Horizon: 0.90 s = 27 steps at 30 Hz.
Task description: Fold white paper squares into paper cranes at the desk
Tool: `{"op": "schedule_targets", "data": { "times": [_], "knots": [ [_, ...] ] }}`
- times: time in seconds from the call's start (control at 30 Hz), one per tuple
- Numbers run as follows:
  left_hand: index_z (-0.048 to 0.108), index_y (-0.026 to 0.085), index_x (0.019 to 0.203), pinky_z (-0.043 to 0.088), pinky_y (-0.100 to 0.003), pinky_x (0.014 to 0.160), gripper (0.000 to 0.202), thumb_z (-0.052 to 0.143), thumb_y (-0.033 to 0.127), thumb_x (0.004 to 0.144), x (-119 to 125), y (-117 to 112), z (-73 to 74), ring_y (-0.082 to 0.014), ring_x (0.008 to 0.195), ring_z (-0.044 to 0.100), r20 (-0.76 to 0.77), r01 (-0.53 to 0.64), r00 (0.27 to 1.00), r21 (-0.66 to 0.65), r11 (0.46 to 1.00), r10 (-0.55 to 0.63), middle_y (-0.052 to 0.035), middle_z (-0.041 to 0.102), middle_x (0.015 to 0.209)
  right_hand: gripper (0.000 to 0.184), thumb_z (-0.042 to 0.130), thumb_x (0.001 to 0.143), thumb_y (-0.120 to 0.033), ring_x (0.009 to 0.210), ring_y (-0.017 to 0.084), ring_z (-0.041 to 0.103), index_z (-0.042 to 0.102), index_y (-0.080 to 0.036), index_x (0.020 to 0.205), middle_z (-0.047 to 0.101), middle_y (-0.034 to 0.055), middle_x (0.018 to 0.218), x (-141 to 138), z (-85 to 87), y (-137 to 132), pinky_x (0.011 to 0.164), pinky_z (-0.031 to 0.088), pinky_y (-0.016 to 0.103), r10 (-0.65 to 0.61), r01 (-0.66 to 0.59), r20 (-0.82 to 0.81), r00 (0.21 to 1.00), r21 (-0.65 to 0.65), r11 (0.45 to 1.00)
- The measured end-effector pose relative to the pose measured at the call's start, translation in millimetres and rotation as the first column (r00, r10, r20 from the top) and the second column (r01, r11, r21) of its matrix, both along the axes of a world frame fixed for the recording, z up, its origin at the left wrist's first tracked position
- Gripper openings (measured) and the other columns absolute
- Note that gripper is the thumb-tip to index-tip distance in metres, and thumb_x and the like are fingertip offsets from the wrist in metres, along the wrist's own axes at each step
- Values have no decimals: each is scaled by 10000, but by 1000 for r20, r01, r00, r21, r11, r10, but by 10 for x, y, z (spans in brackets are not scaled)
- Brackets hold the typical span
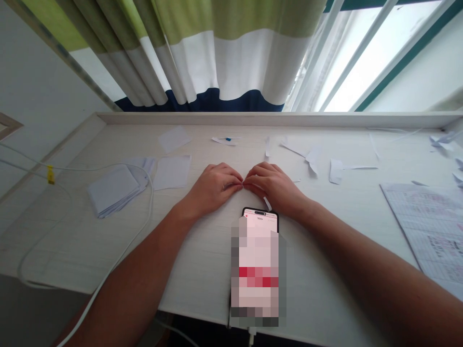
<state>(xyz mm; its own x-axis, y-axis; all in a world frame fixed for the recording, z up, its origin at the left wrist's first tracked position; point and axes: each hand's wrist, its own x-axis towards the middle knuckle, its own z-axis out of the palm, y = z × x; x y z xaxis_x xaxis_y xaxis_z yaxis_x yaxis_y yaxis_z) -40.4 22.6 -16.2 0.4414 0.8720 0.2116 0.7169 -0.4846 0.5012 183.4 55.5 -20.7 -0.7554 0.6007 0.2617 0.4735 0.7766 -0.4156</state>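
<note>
**Hazards**
- Cable [150, 202]: we see it looping over the left of the desk [206, 260] and running down beside the left forearm. We judge that a forearm shift could snag it and drag it across the paper stack [114, 190] near it.
- Phone [258, 260]: it lies between the two forearms, its lower end at the desk's front edge with a lead plugged in. In our view a wrist drawn back could push it over that edge.
- Paper strip [266, 203]: it lies between the heel of the right hand and the top of the phone, touching or nearly touching both. It looks light enough to be swept aside by the palm.
- Scraps [336, 171] and printed sheet [430, 231]: they lie loose to the right, so a sleeve or a draught could scatter them.

**Fingers**
- Left hand [213, 185]: it rests knuckles up on the desk. Its fingers [231, 176] are curled closed, the tips pinched toward the right hand.
- Right hand [275, 185]: it mirrors the left, its fingers [256, 173] curled closed and the tips meeting the left's.
- We cannot tell what, if anything, sits in that pinch, because it is too small or hidden.
</note>
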Motion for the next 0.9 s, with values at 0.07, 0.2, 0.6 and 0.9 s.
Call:
{"op": "schedule_targets", "data": {
  "times": [0.07, 0.2, 0.6, 0.9],
  "knots": [
    [801, 268, 912, 445, -433, 1007, 173, 649, 257, 994, 0, -2, -1, -237, 1066, 698, 17, 2, 1000, 5, 1000, -2, -18, 818, 1073, 260, 535, 1077, -239, 1048, 278, 627, 786, -212, 1017, 765, 98, 1045, -20, 12, -4, 914, 426, 411, -16, 16, 7, 1000, -25, 1000],
    [790, 250, 861, 484, -419, 997, 163, 664, 218, 960, 14, 4, -31, -230, 1029, 715, 125, -23, 992, -41, 999, 28, -22, 820, 1030, 215, 584, 1051, -232, 1015, 280, 632, 781, -190, 976, 751, 102, 1026, -67, -1, 12, 901, 451, 409, -99, 99, -2, 995, -110, 989],
    [778, 214, 723, 575, -343, 845, 132, 727, 159, 832, 75, -8, -58, -214, 921, 735, 310, -210, 911, -221, 952, 273, -39, 824, 947, 103, 722, 934, -163, 915, 247, 657, 791, -191, 863, 738, 65, 912, -155, 5, 12, 847, 476, 373, -266, 240, -83, 960, -237, 941],
    [841, 230, 901, 566, -371, 981, 113, 777, 168, 833, 69, -7, -84, -232, 1041, 726, 287, -227, 922, -148, 963, 262, -44, 822, 1043, 130, 709, 942, -150, 964, 252, 684, 832, -189, 960, 780, 79, 994, -122, -10, 26, 890, 501, 378, -231, 186, -141, 963, -275, 943]
  ]
}}
